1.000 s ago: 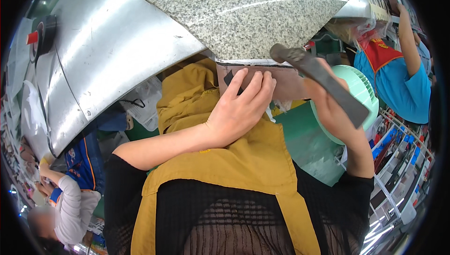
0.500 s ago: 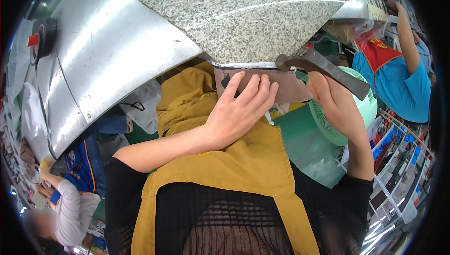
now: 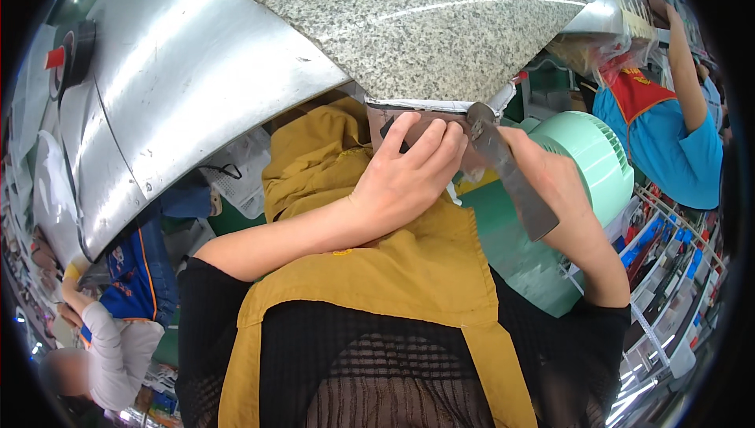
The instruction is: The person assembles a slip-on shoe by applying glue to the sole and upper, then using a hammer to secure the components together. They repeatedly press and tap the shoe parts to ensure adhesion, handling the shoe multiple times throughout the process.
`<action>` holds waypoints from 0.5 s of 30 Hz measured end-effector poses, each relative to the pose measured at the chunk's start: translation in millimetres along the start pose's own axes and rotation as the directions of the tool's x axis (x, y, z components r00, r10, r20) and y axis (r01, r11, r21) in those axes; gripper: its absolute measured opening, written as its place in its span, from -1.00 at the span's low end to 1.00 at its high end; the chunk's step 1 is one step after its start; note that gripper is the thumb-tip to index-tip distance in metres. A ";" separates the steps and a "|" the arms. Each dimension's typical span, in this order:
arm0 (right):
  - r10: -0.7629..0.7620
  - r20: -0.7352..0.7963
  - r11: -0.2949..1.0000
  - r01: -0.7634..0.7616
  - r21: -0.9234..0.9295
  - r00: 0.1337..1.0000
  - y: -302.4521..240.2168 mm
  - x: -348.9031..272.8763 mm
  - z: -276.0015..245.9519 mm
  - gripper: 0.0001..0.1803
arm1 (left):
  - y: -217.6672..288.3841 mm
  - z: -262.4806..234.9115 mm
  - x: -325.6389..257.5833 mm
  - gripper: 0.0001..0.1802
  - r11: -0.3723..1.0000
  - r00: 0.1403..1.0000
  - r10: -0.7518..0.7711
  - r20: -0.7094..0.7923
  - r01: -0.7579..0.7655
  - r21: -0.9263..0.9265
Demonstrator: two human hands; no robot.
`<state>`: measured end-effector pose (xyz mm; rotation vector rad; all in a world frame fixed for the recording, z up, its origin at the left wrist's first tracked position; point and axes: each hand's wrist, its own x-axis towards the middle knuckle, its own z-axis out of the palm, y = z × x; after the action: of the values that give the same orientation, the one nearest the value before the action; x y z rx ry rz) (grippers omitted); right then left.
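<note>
A brown, leather-like piece [image 3: 377, 123] with a dark patch lies along the near edge of the speckled stone slab [image 3: 409, 35]. My left hand [image 3: 405, 180] has its bent fingers over this piece and keeps hold of it; the thumb is hidden. In my right hand [image 3: 560, 180] is a hammer [image 3: 515, 176], its dark metal head slanting down toward me. The round face of the hammer is close to my left fingertips, at the piece's right part. My right fingers hide most of its handle.
A sloping metal worktop [image 3: 197, 74] extends left of the slab, carrying a black roll [image 3: 77, 62] with a red core. A green fan [image 3: 586, 156] stands beyond my right hand. Other people work at far left and right. A wire rack [image 3: 668, 271] is at lower right.
The hammer has swung from pointing right to slanting down toward me, its round face nearer my left fingers. My right hand has moved slightly left and down. My left fingers have drawn closer together.
</note>
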<state>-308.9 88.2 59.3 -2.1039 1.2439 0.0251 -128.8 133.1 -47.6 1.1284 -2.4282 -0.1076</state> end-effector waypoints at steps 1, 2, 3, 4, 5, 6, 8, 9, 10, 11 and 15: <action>-0.015 -0.016 1.000 0.015 -0.010 1.000 0.3 -1.8 2.7 -0.66 | -2.2 1.4 0.2 -0.74 1.000 0.999 0.011 -0.031 -0.011 -0.012; -0.033 -0.031 0.999 0.033 -0.023 0.999 1.7 -3.1 5.4 -0.65 | -3.6 1.9 1.1 -0.76 1.000 0.998 0.019 -0.063 -0.020 -0.022; -0.052 -0.046 0.998 0.050 -0.035 0.998 2.9 -3.5 6.1 -0.64 | -3.7 0.4 1.8 -0.76 1.000 0.999 0.014 -0.041 -0.015 -0.025; -0.056 -0.042 0.998 0.055 -0.024 0.998 4.0 -3.3 5.0 -0.63 | -3.1 -2.6 2.9 -0.76 1.000 1.000 0.009 -0.019 -0.009 -0.027; -0.051 -0.038 0.999 0.051 -0.009 0.998 5.1 -3.9 3.9 -0.63 | -3.1 -4.0 4.1 -0.77 0.999 1.000 0.009 0.006 -0.009 -0.037; -0.047 -0.035 0.999 0.047 0.006 0.998 6.0 -4.3 2.6 -0.62 | -3.3 -3.5 5.1 -0.76 1.000 1.000 0.009 0.000 -0.009 -0.026; 0.005 0.002 0.998 -0.005 0.057 1.000 6.2 -4.4 -1.6 -0.61 | -3.2 -2.7 6.2 -0.74 1.000 1.000 0.008 -0.008 -0.008 -0.001; 0.028 0.022 0.996 -0.030 0.084 0.999 6.6 -4.7 -2.9 -0.60 | -3.4 -3.6 6.6 -0.73 1.000 1.000 0.019 0.007 -0.019 0.011; 0.029 0.023 0.995 -0.031 0.096 0.999 8.4 -5.6 -3.3 -0.59 | -3.9 -5.2 7.2 -0.71 0.999 0.999 0.029 0.021 -0.030 0.023; 0.030 0.025 0.994 -0.033 0.108 0.999 10.8 -6.9 -3.3 -0.58 | -4.3 -6.5 7.6 -0.70 0.999 0.999 0.040 0.036 -0.041 0.034; 0.090 -0.041 0.971 -0.078 0.227 0.995 10.6 -9.8 -10.4 -0.49 | -4.2 -8.7 7.7 -0.67 0.995 0.995 0.065 0.079 -0.071 0.075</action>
<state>-325.7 86.6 64.9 -1.8666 1.3009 -0.1276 -126.4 125.7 -38.1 1.0921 -2.5563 -0.0356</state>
